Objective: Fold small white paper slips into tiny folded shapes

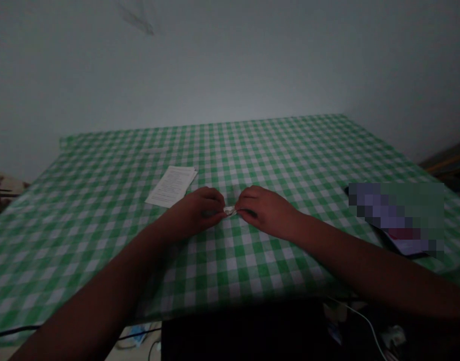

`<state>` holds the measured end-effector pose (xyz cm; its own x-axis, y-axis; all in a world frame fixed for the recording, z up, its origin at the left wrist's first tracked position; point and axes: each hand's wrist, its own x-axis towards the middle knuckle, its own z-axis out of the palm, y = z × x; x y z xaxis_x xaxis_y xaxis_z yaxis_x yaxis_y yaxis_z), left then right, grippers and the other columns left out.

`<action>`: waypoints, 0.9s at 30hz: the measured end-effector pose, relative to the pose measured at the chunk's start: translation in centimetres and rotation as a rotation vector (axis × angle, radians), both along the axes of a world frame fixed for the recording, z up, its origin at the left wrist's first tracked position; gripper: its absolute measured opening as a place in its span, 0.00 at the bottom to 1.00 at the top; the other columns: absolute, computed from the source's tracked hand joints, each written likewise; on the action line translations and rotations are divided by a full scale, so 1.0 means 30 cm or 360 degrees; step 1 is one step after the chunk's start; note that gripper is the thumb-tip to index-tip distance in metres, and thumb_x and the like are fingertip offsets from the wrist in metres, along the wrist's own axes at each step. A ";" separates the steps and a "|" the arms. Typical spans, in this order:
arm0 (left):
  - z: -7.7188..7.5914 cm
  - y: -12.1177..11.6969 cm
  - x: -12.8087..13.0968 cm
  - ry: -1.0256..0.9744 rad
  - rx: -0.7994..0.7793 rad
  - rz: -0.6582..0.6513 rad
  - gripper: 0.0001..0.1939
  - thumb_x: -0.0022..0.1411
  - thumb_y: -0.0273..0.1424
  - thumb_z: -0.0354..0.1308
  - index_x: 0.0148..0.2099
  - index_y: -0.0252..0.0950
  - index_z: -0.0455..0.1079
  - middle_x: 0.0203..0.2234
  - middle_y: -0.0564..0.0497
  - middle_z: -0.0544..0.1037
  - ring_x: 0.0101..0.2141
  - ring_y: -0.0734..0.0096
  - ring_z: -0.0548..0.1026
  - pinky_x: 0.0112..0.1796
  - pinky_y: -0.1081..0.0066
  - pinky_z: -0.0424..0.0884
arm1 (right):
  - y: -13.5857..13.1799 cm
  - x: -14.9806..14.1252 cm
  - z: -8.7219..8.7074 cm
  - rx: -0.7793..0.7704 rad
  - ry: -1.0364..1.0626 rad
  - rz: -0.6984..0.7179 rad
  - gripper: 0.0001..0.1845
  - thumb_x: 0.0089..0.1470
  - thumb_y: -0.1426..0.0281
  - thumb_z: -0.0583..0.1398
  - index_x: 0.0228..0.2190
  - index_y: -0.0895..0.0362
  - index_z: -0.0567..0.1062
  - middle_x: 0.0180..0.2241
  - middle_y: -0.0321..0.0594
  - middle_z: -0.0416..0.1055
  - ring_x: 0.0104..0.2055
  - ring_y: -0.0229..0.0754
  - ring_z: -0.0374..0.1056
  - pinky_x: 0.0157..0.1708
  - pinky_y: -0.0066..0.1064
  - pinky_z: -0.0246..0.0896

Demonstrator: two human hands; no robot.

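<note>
Between my two hands is a small, crumpled whitish piece, paper by its look, though dim light blurs its detail. My left hand pinches its left end with thumb and fingers. The right end is gripped the same way by my right hand. Both hands rest low over the green and white checked tablecloth, close to the front part of the table. Just beyond my left hand lie a few printed paper sheets, stacked slightly askew; my hand covers their near corner.
On the right side of the table lies a flat dark-edged device, its screen lit and mostly pixelated. A plain wall stands behind the table. Below the front edge, a white cable and dark cables hang near the floor.
</note>
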<state>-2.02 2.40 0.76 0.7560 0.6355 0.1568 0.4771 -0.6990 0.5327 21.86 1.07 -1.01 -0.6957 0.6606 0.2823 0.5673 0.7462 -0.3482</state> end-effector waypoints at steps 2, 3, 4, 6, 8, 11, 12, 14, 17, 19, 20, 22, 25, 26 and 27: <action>-0.008 0.002 -0.001 -0.0013 -0.0025 0.0027 0.09 0.67 0.35 0.56 0.38 0.38 0.76 0.40 0.48 0.75 0.42 0.66 0.74 0.46 0.65 0.71 | 0.000 0.001 0.000 0.0000 0.0017 0.0005 0.09 0.62 0.71 0.57 0.37 0.58 0.78 0.39 0.45 0.73 0.42 0.44 0.66 0.42 0.37 0.62; -0.010 0.003 -0.001 -0.0019 -0.0038 0.0031 0.09 0.67 0.35 0.56 0.38 0.38 0.76 0.40 0.49 0.75 0.43 0.66 0.74 0.47 0.65 0.71 | 0.001 0.001 0.000 0.0001 0.0018 0.0008 0.10 0.62 0.71 0.56 0.37 0.58 0.78 0.38 0.45 0.73 0.42 0.44 0.66 0.42 0.37 0.62; -0.012 0.003 -0.002 -0.0023 -0.0051 0.0031 0.09 0.66 0.36 0.56 0.38 0.38 0.76 0.40 0.49 0.75 0.43 0.66 0.74 0.47 0.65 0.71 | 0.001 0.001 -0.001 0.0002 0.0012 0.0011 0.10 0.63 0.71 0.56 0.37 0.58 0.78 0.38 0.45 0.73 0.42 0.44 0.66 0.42 0.37 0.62; -0.013 0.004 -0.001 -0.0028 -0.0075 0.0028 0.09 0.66 0.36 0.57 0.38 0.39 0.75 0.40 0.49 0.75 0.42 0.67 0.74 0.46 0.65 0.71 | 0.003 0.002 -0.002 0.0005 -0.0016 0.0011 0.10 0.63 0.70 0.56 0.37 0.57 0.78 0.38 0.44 0.73 0.41 0.44 0.66 0.42 0.36 0.62; -0.011 0.005 0.001 -0.0025 -0.0084 0.0029 0.10 0.66 0.37 0.56 0.37 0.38 0.75 0.39 0.50 0.75 0.42 0.67 0.74 0.46 0.65 0.71 | 0.005 0.002 -0.004 0.0008 -0.0038 0.0009 0.10 0.63 0.70 0.56 0.37 0.57 0.78 0.38 0.43 0.73 0.41 0.43 0.66 0.42 0.36 0.62; -0.012 0.008 0.002 -0.0019 -0.0070 0.0032 0.10 0.66 0.38 0.56 0.37 0.38 0.74 0.37 0.50 0.75 0.41 0.67 0.74 0.45 0.64 0.71 | 0.008 0.000 -0.008 0.0006 -0.0030 0.0007 0.10 0.63 0.70 0.56 0.37 0.57 0.78 0.37 0.43 0.74 0.42 0.43 0.67 0.42 0.36 0.62; -0.014 0.009 0.002 -0.0018 -0.0060 0.0028 0.10 0.66 0.38 0.56 0.37 0.38 0.74 0.37 0.50 0.75 0.41 0.67 0.74 0.45 0.63 0.71 | 0.008 -0.001 -0.009 0.0001 -0.0022 0.0006 0.11 0.63 0.70 0.56 0.37 0.57 0.78 0.37 0.43 0.74 0.42 0.43 0.67 0.43 0.36 0.62; -0.019 0.011 -0.002 -0.0007 -0.0041 0.0022 0.10 0.66 0.37 0.56 0.37 0.38 0.74 0.38 0.50 0.75 0.41 0.67 0.74 0.46 0.63 0.70 | 0.008 -0.002 -0.011 -0.0014 -0.0004 0.0000 0.10 0.63 0.70 0.56 0.37 0.57 0.78 0.37 0.43 0.74 0.42 0.43 0.67 0.43 0.36 0.63; -0.021 0.011 -0.008 0.0012 -0.0020 0.0021 0.09 0.66 0.36 0.56 0.39 0.38 0.74 0.39 0.49 0.75 0.42 0.66 0.73 0.47 0.63 0.70 | 0.009 -0.004 -0.016 -0.0059 0.0056 -0.0015 0.08 0.61 0.73 0.58 0.39 0.56 0.78 0.38 0.42 0.75 0.43 0.43 0.68 0.44 0.36 0.63; -0.016 0.010 -0.010 0.0016 -0.0042 0.0001 0.09 0.67 0.35 0.55 0.40 0.38 0.74 0.39 0.48 0.75 0.42 0.66 0.73 0.46 0.63 0.70 | 0.013 -0.003 -0.023 -0.0114 0.0128 -0.0021 0.08 0.60 0.74 0.58 0.40 0.56 0.77 0.39 0.42 0.75 0.43 0.43 0.69 0.44 0.36 0.64; -0.012 0.010 -0.012 0.0003 -0.0059 -0.0013 0.10 0.67 0.36 0.54 0.41 0.38 0.74 0.39 0.48 0.74 0.42 0.66 0.73 0.46 0.63 0.71 | 0.016 -0.003 -0.027 -0.0144 0.0170 -0.0027 0.08 0.60 0.74 0.58 0.39 0.56 0.77 0.39 0.42 0.75 0.43 0.42 0.69 0.44 0.36 0.64; -0.005 0.011 -0.015 -0.0050 -0.0090 -0.0037 0.10 0.68 0.36 0.53 0.42 0.38 0.74 0.40 0.48 0.74 0.42 0.66 0.73 0.46 0.63 0.71 | 0.022 -0.003 -0.032 -0.0202 0.0261 -0.0053 0.07 0.59 0.74 0.59 0.38 0.56 0.76 0.37 0.40 0.75 0.39 0.40 0.70 0.42 0.34 0.64; 0.001 0.018 -0.028 -0.0116 -0.0086 -0.0003 0.11 0.69 0.37 0.53 0.48 0.39 0.72 0.42 0.48 0.74 0.44 0.66 0.73 0.48 0.62 0.71 | 0.028 -0.006 -0.033 -0.0321 0.0411 -0.0138 0.05 0.57 0.73 0.60 0.36 0.55 0.76 0.32 0.36 0.74 0.33 0.37 0.69 0.36 0.30 0.63; 0.001 0.021 -0.035 -0.0116 -0.0071 0.0054 0.12 0.69 0.37 0.52 0.48 0.39 0.72 0.42 0.48 0.74 0.44 0.66 0.73 0.48 0.62 0.70 | 0.029 -0.008 -0.031 -0.0383 0.0465 -0.0175 0.05 0.57 0.73 0.60 0.35 0.55 0.76 0.31 0.35 0.74 0.32 0.36 0.69 0.34 0.29 0.62; 0.001 0.024 -0.043 -0.0119 -0.0041 0.0093 0.12 0.69 0.38 0.53 0.48 0.39 0.72 0.42 0.48 0.75 0.44 0.66 0.73 0.47 0.62 0.71 | 0.029 -0.010 -0.029 -0.0448 0.0517 -0.0212 0.04 0.56 0.73 0.60 0.34 0.55 0.76 0.30 0.35 0.73 0.31 0.35 0.68 0.32 0.28 0.62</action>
